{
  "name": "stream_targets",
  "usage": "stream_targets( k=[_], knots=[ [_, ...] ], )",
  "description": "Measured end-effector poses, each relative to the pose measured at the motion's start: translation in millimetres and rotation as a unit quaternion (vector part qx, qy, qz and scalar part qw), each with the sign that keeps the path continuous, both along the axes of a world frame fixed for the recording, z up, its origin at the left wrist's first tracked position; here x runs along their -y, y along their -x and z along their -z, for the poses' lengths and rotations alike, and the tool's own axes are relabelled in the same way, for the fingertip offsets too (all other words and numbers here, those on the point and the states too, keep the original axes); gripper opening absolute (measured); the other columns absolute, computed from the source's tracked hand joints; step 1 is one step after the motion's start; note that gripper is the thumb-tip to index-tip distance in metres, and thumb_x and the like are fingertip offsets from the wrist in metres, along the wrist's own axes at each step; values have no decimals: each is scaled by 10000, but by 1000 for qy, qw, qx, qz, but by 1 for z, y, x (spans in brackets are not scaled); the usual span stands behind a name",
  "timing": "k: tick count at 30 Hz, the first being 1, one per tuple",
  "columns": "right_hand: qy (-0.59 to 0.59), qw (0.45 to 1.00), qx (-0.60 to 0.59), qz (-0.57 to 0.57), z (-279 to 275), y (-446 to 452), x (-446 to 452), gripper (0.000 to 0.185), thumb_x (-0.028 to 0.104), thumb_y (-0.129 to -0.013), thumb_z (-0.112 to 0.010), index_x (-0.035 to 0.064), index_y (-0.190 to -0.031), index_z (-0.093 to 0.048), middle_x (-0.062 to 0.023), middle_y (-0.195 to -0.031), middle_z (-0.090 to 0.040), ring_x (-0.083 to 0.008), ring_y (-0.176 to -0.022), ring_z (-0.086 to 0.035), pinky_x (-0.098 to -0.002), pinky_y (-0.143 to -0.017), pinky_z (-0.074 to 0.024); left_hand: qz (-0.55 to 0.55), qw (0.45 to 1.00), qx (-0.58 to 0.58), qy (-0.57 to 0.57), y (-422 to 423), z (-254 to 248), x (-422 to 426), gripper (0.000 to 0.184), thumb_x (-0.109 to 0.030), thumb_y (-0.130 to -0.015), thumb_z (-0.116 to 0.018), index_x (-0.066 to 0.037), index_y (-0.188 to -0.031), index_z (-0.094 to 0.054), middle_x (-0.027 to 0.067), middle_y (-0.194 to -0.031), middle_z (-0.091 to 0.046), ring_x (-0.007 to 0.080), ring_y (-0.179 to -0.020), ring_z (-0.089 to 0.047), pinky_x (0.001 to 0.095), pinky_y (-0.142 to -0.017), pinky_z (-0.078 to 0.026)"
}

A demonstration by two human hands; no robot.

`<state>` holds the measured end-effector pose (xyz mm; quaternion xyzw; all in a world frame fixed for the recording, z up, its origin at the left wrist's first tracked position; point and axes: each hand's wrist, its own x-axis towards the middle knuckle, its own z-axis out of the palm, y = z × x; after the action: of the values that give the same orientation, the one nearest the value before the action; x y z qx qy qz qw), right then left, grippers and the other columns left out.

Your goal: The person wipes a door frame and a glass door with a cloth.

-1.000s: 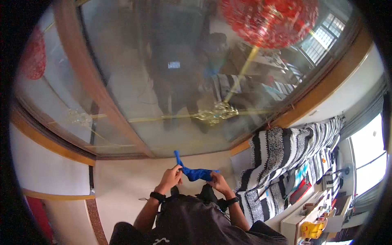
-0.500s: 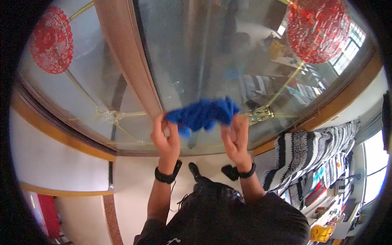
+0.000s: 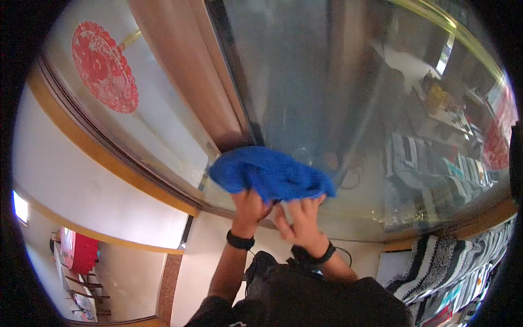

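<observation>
A bunched blue cloth point(image 3: 272, 173) is in front of the lower part of a large glass door panel point(image 3: 327, 82), near its brown frame point(image 3: 185, 71). My left hand point(image 3: 250, 209) is closed on the cloth's lower left edge, with its fingers partly hidden by the fabric. My right hand point(image 3: 303, 224) grips the lower right part of the cloth, and some of its fingers are bent below the edge. Each wrist has a black band. Whether the cloth touches the glass cannot be made out.
A red lace-like decoration point(image 3: 104, 66) is on the left pane. A striped black and white cover point(image 3: 436, 261) lies over furniture at the lower right. Through an opening at the lower left, a red item point(image 3: 84, 253) shows. The glass carries reflections of the room.
The view has turned and come closer to the glass. The blue cloth, narrow and stretched between my hands one second ago, is now wider and bunched, and my hands are closer together.
</observation>
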<state>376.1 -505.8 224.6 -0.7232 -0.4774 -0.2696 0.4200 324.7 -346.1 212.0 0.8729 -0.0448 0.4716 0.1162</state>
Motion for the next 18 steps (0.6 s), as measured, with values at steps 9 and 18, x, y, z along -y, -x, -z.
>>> stream_targets(
  k=[9, 18],
  knots=[
    [-59, 984, -6, -169, -70, 39, -155, 462, 91, -745, -632, 33, -1201, -592, -178, -1078, -563, -364, -973, -528, -412, -851, -393, -173, 982, 67, -34, 17, 6, -161, 338, -197, -839, -625, -112, -1165, -608, 188, -1202, -541, 422, -1123, -490, 664, -999, -253],
    [-6, 999, -33, -36, -52, 86, -346, 529, 99, -757, -613, 19, -1274, -540, -192, -1163, -519, -387, -1062, -473, -476, -934, -321, -213, 977, -15, 15, 54, -10, -331, 420, -340, -866, -567, -108, -1215, -598, 184, -1259, -528, 430, -1196, -426, 671, -1092, -127]
  ],
)
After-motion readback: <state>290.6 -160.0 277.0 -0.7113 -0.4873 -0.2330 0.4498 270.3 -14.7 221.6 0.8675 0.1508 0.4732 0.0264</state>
